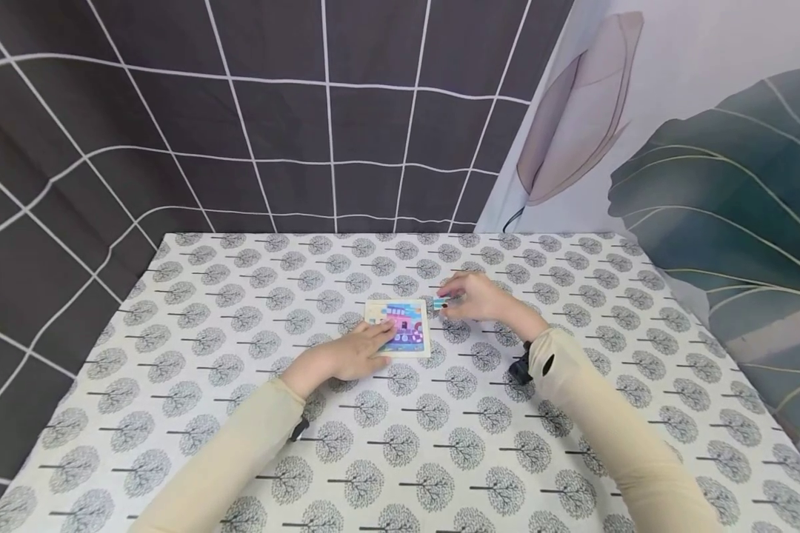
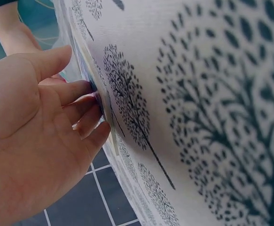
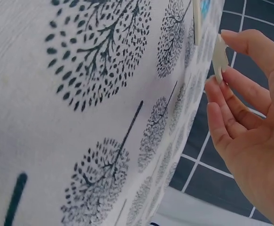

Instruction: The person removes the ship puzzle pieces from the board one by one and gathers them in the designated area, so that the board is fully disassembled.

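A small picture jigsaw puzzle (image 1: 410, 334) in a pale frame lies flat on the table, printed in pink, blue and purple. My left hand (image 1: 356, 353) rests on its left side with fingertips on the picture, hiding part of it. Fairly straight, slightly spread fingers of this hand (image 2: 38, 117) reach the puzzle's edge (image 2: 109, 115) in the left wrist view. Just right of the frame, my right hand (image 1: 478, 297) pinches a jigsaw piece (image 1: 441, 303) with blue on its face. From the right wrist, the piece (image 3: 219, 59) shows its pale back between thumb and fingers, above the cloth.
A white cloth (image 1: 400, 444) with grey tree prints covers the table. Behind the table hangs a dark curtain (image 1: 273, 118) with white grid lines. On the right is a pale curtain (image 1: 680, 170) with large leaf shapes, and a dark thin cord (image 1: 513, 218) shows at the back edge.
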The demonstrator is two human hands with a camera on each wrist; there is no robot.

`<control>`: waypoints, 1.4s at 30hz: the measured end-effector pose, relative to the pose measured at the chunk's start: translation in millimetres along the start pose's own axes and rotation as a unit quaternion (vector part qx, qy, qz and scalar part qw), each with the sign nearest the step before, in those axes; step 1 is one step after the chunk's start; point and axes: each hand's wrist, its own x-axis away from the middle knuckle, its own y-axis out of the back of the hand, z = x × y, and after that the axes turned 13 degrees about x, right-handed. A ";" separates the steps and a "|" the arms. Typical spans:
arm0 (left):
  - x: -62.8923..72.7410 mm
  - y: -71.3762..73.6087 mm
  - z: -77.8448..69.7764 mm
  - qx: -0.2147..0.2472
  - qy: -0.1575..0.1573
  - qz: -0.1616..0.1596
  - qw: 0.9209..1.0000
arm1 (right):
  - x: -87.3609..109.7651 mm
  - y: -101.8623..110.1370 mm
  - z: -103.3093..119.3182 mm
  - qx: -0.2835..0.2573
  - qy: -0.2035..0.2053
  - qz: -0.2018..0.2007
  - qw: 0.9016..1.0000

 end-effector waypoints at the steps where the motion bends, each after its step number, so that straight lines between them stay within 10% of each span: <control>1: 0.4 -0.3 0.0 0.000 0.003 -0.001 1.000 | -0.8 -1.0 -0.3 -0.004 -0.001 0.001 1.000; 42: -0.3 -4.8 0.1 -0.022 0.002 -0.017 1.000 | -4.4 -6.2 8.8 0.073 -0.034 0.080 0.993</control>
